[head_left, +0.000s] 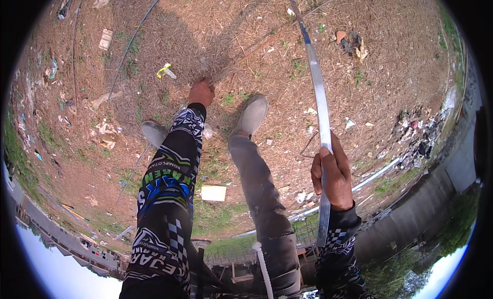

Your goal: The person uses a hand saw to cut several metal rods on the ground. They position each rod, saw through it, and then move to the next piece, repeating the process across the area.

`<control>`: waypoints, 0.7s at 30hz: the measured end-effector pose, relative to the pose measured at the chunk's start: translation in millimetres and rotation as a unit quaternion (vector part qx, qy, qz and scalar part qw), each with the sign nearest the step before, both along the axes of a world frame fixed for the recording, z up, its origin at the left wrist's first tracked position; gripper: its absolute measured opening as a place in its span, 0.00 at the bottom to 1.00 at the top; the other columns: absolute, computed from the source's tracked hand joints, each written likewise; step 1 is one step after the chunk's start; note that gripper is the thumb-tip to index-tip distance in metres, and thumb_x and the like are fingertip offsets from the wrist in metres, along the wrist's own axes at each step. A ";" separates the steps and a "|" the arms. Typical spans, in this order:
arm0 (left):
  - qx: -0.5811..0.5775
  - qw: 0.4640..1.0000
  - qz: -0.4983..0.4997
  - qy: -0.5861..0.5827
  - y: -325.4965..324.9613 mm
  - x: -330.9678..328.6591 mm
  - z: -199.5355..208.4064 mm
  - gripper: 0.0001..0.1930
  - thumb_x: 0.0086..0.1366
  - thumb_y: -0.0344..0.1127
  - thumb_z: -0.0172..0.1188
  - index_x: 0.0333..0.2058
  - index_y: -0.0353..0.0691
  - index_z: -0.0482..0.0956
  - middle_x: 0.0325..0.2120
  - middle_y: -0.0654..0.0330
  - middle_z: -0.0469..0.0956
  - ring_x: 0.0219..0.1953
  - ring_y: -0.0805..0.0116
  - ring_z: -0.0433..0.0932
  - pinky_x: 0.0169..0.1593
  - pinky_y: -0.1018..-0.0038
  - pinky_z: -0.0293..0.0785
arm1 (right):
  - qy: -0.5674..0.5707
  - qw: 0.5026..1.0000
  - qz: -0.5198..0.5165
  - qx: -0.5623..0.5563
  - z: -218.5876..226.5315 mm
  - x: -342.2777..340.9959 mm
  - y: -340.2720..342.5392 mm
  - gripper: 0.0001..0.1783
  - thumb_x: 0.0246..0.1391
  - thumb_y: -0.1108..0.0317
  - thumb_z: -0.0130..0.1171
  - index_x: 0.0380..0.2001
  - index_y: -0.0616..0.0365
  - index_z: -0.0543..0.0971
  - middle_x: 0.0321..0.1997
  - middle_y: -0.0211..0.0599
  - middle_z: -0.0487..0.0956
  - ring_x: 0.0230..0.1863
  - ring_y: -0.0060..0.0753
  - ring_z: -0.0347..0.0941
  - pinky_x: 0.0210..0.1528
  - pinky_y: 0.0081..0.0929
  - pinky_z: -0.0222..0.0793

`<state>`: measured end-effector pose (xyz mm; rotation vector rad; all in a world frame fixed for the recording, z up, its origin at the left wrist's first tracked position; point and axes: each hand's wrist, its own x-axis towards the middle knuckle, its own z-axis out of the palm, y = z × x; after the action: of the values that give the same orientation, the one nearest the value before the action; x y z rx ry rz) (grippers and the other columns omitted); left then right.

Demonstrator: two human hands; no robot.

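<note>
My right hand is closed around a long, slightly bent silver metal strip. Its far end is dark and blue and reaches up over the ground; its near end passes below my wrist. Low over the straw-covered ground, my left hand has its fingers curled round a long thin rod. The rod runs from there to the far right, brownish along part of its length, and a thin line continues behind my left forearm. My fingertips are partly hidden.
Dry straw and scattered litter cover the ground. My shoes stand near the left hand. A yellow-and-white scrap lies beyond it, a pale flat board nearer. Dark rubbish is heaped at right beside a concrete wall.
</note>
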<state>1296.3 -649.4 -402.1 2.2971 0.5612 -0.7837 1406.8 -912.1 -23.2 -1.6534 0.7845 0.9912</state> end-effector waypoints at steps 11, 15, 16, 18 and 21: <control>-0.014 1.000 0.021 0.019 4.1 -33.0 12.6 0.27 0.60 0.39 0.57 0.58 0.43 0.69 0.57 0.46 0.69 0.57 0.45 0.69 0.58 0.57 0.69 | 0.120 0.992 0.006 0.049 -24.2 -50.3 -14.0 0.30 0.65 0.63 0.46 0.67 0.62 0.57 0.18 0.29 0.67 0.10 0.18 0.59 0.12 0.17 0.55; -0.038 0.997 0.060 -0.003 10.5 -41.6 14.0 0.26 0.60 0.39 0.57 0.57 0.40 0.70 0.54 0.45 0.72 0.54 0.43 0.71 0.57 0.56 0.69 | 0.096 0.995 0.042 0.007 -22.1 -61.0 9.9 0.29 0.64 0.64 0.45 0.65 0.63 0.58 0.18 0.29 0.67 0.10 0.18 0.60 0.12 0.18 0.56; -0.051 0.996 0.075 -0.013 7.8 -42.1 18.7 0.25 0.60 0.39 0.57 0.56 0.40 0.71 0.53 0.44 0.72 0.54 0.43 0.71 0.56 0.56 0.69 | 0.084 0.996 0.042 0.003 -23.4 -67.2 17.1 0.28 0.64 0.64 0.45 0.65 0.63 0.58 0.18 0.28 0.67 0.10 0.18 0.60 0.12 0.18 0.56; -0.063 0.992 0.097 -0.057 1.1 -54.8 35.2 0.23 0.61 0.43 0.59 0.52 0.37 0.74 0.48 0.41 0.75 0.50 0.43 0.74 0.53 0.57 0.71 | 0.090 0.996 0.007 0.008 -35.7 -84.5 35.6 0.27 0.65 0.64 0.45 0.64 0.62 0.60 0.18 0.27 0.67 0.11 0.17 0.59 0.13 0.18 0.58; -0.247 0.943 0.216 0.059 -29.9 -61.3 94.5 0.25 0.64 0.50 0.58 0.51 0.36 0.75 0.44 0.47 0.79 0.45 0.52 0.79 0.48 0.64 0.74 | 0.053 0.998 -0.030 -0.016 -48.7 -123.7 69.0 0.27 0.65 0.62 0.45 0.65 0.60 0.58 0.19 0.27 0.67 0.12 0.16 0.60 0.12 0.17 0.58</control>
<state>1235.0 -679.3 -307.6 1.5990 0.7873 -0.7426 1283.1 -843.1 -71.8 -1.6051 0.9192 1.0358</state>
